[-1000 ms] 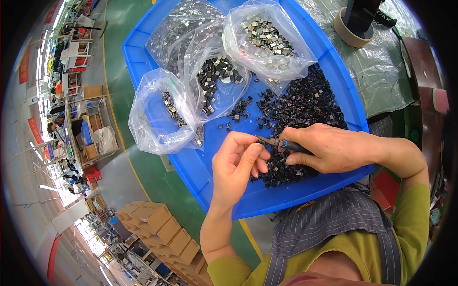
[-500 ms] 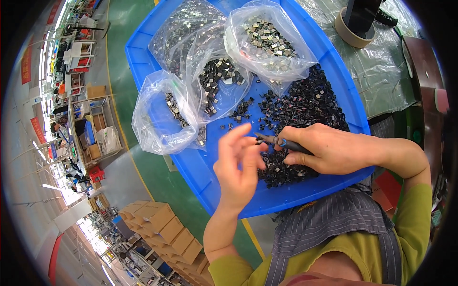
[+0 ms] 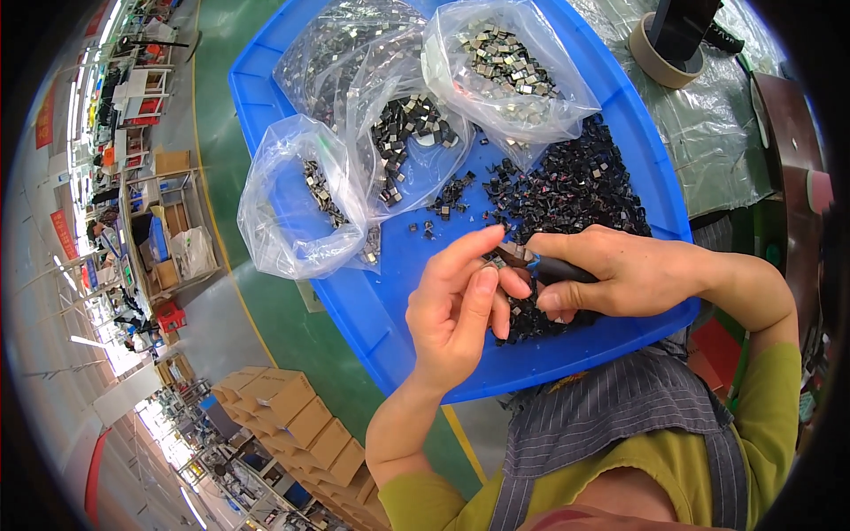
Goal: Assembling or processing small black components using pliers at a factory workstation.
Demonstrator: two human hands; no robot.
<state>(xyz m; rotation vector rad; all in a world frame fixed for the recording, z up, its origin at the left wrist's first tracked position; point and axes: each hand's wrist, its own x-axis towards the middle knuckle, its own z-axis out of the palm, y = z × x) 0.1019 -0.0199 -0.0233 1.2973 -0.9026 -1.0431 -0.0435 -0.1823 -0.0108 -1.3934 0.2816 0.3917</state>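
In the head view our right hand [image 3: 620, 279] is closed around black-handled pliers [image 3: 540, 265], whose long axis runs leftward to a tip meeting our left hand [image 3: 456, 310]. The left fingers [image 3: 482, 296] are loosely curled, pinching at a small part at that tip; we cannot tell how firmly. Both hands hover over the blue tray [image 3: 390, 292], just beside the pile of dark parts [image 3: 575, 190], with the bags [image 3: 390, 133] farther off.
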